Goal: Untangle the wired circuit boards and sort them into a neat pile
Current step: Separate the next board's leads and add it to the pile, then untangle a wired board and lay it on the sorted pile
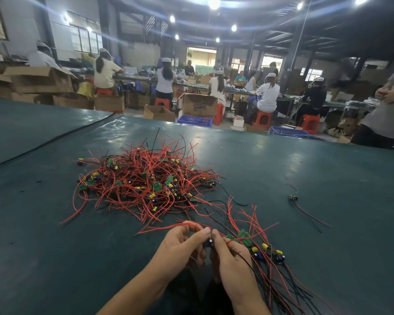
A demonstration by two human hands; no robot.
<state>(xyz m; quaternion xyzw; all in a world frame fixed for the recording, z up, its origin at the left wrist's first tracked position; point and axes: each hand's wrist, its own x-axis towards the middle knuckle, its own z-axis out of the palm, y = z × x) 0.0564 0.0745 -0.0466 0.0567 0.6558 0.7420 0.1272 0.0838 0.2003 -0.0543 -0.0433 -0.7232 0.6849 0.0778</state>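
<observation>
A big tangled heap of small green circuit boards with red and black wires lies on the dark green table, in the middle. Near the front edge, my left hand and my right hand meet and pinch one wired board with a blue capacitor between their fingertips. Just right of my right hand lies a small sorted bunch of boards, their wires trailing toward the lower right. A single wired board lies apart on the right.
A seam line runs across the table at the left. A person in a grey shirt stands at the table's far right edge. Beyond the table are cardboard boxes, blue crates, red stools and seated workers.
</observation>
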